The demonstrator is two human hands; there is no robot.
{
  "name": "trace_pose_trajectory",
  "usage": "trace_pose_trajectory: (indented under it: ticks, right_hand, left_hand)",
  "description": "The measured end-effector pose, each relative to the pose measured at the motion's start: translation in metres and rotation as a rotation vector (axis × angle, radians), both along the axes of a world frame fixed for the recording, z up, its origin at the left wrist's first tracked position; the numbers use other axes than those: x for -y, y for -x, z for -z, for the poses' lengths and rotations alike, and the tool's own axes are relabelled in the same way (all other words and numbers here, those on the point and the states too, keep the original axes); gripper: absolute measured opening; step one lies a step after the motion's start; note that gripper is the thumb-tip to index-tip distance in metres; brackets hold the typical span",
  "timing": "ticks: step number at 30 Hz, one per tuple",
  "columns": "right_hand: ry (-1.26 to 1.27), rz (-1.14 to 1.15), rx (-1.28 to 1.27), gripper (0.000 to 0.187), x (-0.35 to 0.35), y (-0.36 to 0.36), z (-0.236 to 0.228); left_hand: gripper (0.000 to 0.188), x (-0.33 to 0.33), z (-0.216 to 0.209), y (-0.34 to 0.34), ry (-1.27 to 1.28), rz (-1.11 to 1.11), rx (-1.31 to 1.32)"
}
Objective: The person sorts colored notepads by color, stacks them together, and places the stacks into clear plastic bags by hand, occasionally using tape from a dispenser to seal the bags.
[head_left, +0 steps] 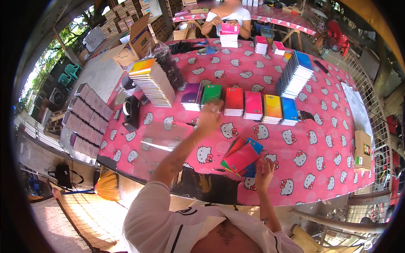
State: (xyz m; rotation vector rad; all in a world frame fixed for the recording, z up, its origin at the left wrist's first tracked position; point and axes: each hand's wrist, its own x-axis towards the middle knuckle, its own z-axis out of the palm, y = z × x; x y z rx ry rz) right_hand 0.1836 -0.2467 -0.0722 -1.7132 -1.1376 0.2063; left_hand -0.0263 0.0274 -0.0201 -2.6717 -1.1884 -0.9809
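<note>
My left hand (211, 117) reaches forward to the stack of green spiral notebooks (212, 93), its fingers spread at the near edge and covering part of it. Beside that stack stand purple (192, 95), red (234, 99), pink (253, 103), yellow (272, 106) and blue (289, 109) stacks in a row. Closer to me, a fanned pile of loose notebooks lies on the table, a pink notebook (242, 158) on top with red, green and blue ones showing under it. My right hand (264, 169) has its fingers bent around the pile's right edge.
A pink patterned cloth covers the table (320, 139). Tall notebook stacks stand left (154, 82) and right (295, 76). A black tape dispenser (131, 111) and open carton (139, 46) are at left. Across the table, a person (230, 21) handles notebooks. A small box (363, 149) sits far right.
</note>
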Motion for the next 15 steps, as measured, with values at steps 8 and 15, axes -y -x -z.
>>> trace_pose_trajectory:
  ticks: [8,15]
  right_hand:
    - [-0.187,-0.153,-1.233,0.027,-0.009,0.029,-0.066]
    - [-0.126,-0.257,-1.281,0.06,-0.026,0.023,-0.057]
  left_hand:
    - [0.031,0.065,-0.002,-0.011,0.076,0.307,0.015]
    - [0.077,-0.061,0.003,0.106,0.012,-0.081,-0.081]
